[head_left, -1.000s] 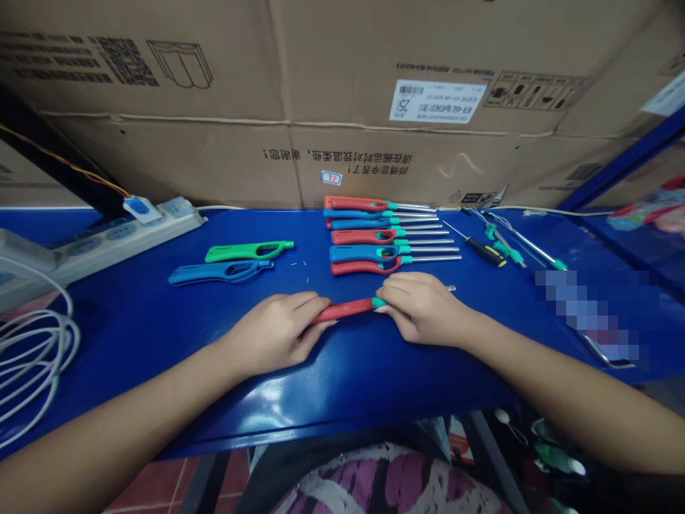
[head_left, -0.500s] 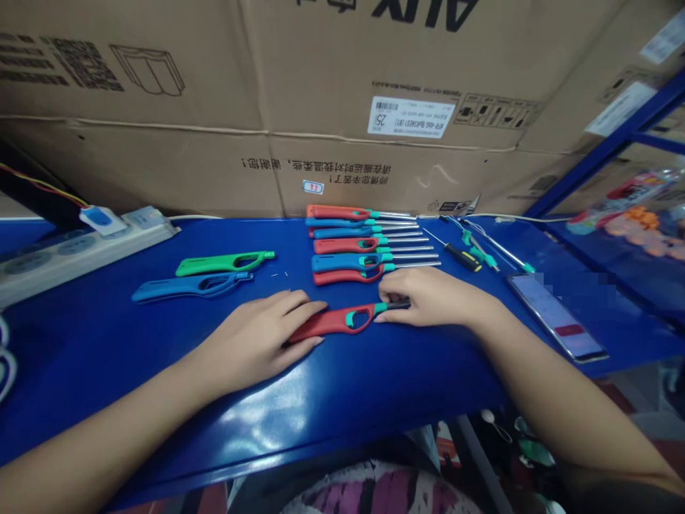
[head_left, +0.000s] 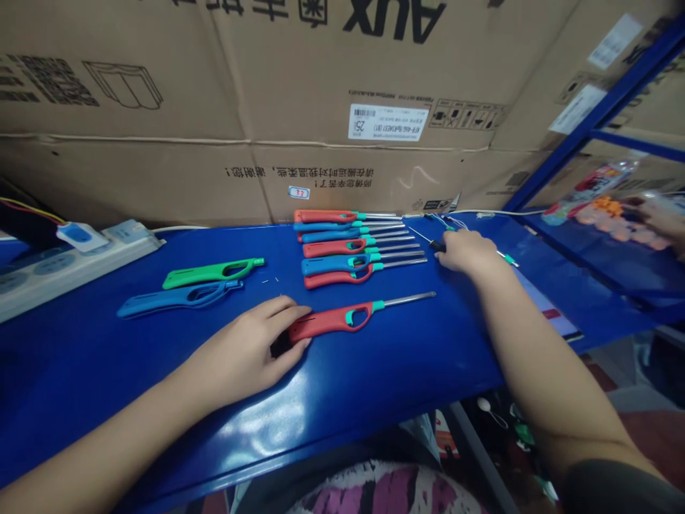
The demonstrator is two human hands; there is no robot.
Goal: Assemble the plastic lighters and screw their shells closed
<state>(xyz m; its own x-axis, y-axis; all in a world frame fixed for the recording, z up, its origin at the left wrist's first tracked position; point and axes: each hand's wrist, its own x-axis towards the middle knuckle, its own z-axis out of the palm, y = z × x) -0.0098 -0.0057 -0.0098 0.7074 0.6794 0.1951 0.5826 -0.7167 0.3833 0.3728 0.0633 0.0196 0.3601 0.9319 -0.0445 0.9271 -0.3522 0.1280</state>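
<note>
My left hand [head_left: 257,350] is closed around the rear of a red gas lighter [head_left: 329,323] lying on the blue table. Its teal trigger and bare metal tube point right. My right hand [head_left: 468,250] is at a screwdriver [head_left: 437,246], fingers closed at its dark handle, most of which is hidden. Beyond the red lighter lie several red and blue lighters [head_left: 324,248] in a row, tubes to the right. To the left, a green lighter body [head_left: 211,273] and a blue lighter body [head_left: 179,300] have no tubes. Two tiny pins [head_left: 266,280] lie near them.
Cardboard boxes [head_left: 176,168] stand along the back edge. A power strip [head_left: 48,264] sits at the left. At the right are a phone [head_left: 551,307], partly behind my arm, loose lighter parts [head_left: 508,258], a bottle [head_left: 589,189] and another person's hand [head_left: 666,218].
My right hand has left the red lighter's tube and moved right and away to the screwdriver. The tube's whole length now shows. My left hand stays on the lighter; the view has shifted.
</note>
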